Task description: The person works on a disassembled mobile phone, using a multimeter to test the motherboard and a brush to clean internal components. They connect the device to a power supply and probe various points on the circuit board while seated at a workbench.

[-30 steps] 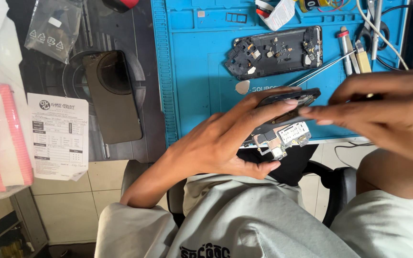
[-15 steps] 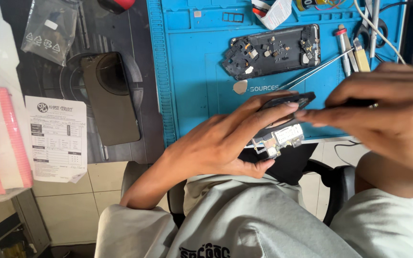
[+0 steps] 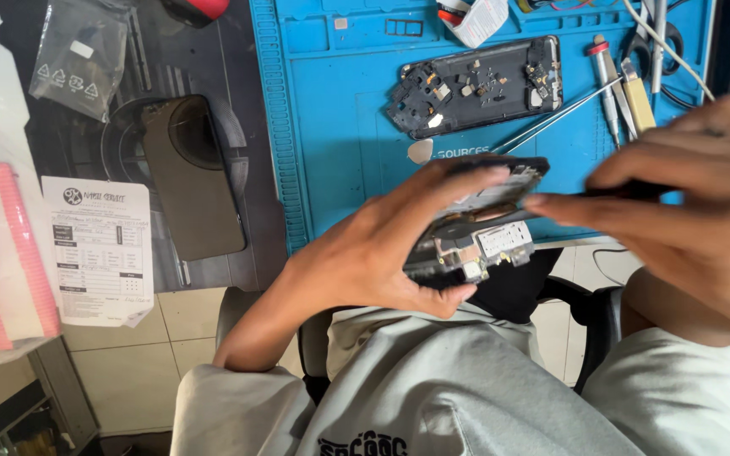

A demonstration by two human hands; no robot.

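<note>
The left hand (image 3: 382, 253) grips an opened phone (image 3: 475, 224) by its edges, thumb under the lower edge and fingers over the top, holding it in the air just off the front edge of the blue mat (image 3: 340, 127) and above the lap. The right hand (image 3: 686, 203) is pinched on a thin dark tool (image 3: 635, 190) whose tip meets the phone's right end; motion blur hides just where it touches.

This looks like the stage of working inside the phone, prying or loosening a part at that end. The next move would call for a steady left grip and a light, well-aimed push from the tool, since the exposed parts look delicate.

The phone is dark, with its back off: a board with small metal shields and a pale label shows on its underside, tilted toward the camera.

On the mat lies a second stripped dark frame (image 3: 476, 86), with tweezers (image 3: 551, 118), a white pick (image 3: 420, 150) and screwdrivers (image 3: 606, 76) nearby. A dark back cover (image 3: 192, 177) and a printed slip (image 3: 99, 249) lie to the left on the bench
</note>
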